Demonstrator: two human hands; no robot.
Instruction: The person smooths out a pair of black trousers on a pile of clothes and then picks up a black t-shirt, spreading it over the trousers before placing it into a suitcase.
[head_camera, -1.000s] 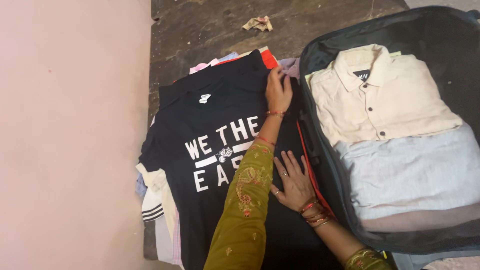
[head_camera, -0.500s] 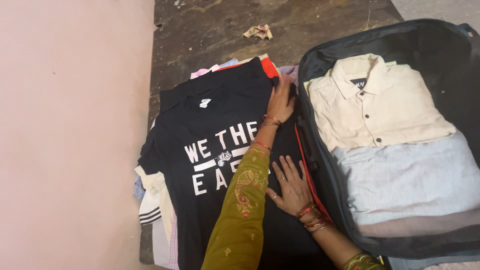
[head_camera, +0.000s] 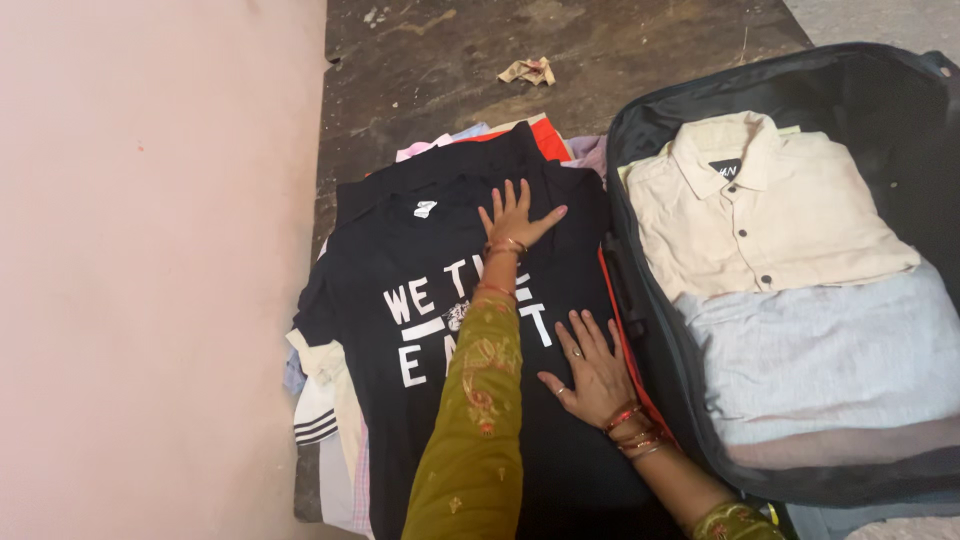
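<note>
Right hand (head_camera: 598, 378) lies flat, palm down, fingers spread, on the lower right part of the black T-shirt (head_camera: 450, 300): grip released, nothing held. Left hand (head_camera: 515, 218), arm in an olive embroidered sleeve (head_camera: 475, 420), is also flat and spread, pressing the shirt's upper chest just below the collar; its grip is released too. The T-shirt is spread face up on top of a pile of folded clothes (head_camera: 320, 410) on the dark floor (head_camera: 430, 60), with its right edge against the open suitcase (head_camera: 640, 330). Judgement: light, soft, limp knit that will sag and wrinkle if lifted at one point; not fragile or slippery. Best taken by pinching both shoulders or both side edges, or folded flat first. Inside the suitcase are a folded cream button shirt (head_camera: 760, 210) and a pale blue garment (head_camera: 820, 350) below it. A crumpled scrap (head_camera: 528, 70) lies farther back on the floor.
</note>
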